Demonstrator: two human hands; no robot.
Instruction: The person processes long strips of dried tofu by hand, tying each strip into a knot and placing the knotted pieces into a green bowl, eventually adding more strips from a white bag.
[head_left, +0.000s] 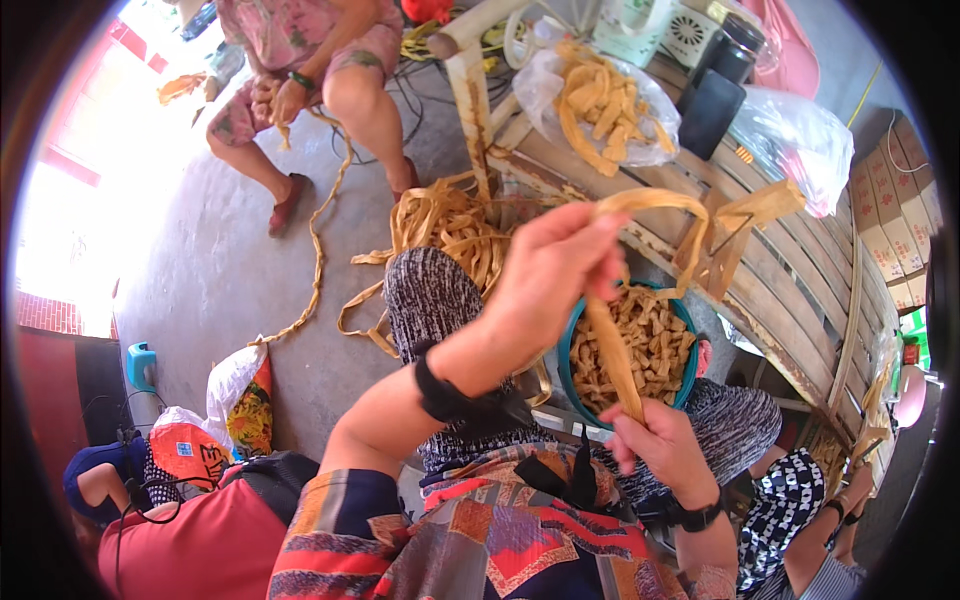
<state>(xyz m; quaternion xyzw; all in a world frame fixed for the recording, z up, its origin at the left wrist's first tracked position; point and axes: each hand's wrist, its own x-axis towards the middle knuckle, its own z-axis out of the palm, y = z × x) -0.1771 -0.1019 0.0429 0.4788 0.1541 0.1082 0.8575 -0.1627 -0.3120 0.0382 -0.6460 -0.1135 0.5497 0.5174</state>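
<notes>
My left hand (551, 274) is raised above my lap, its fingers pinching a long, flat tan strip (613, 352) of pliable material. Lower and to the right, my right hand (660, 442) grips the strip's lower part, so a straight length runs between both hands. From the left fingers, more strip arches rightward and hangs near a wooden block fixture (724, 240) on the slatted bench. Beneath the strip stands a teal tub (564, 367) filled with short knotted tan pieces (645, 349). My hands partly overlap the view of it.
A heap of loose strips (450, 225) lies on the floor beyond my knee. The slatted bench (810, 285) bears a plastic bag of strips (600, 105) and a black bottle (724, 60). A person (307, 75) sits opposite holding a strip; other people sit at both sides.
</notes>
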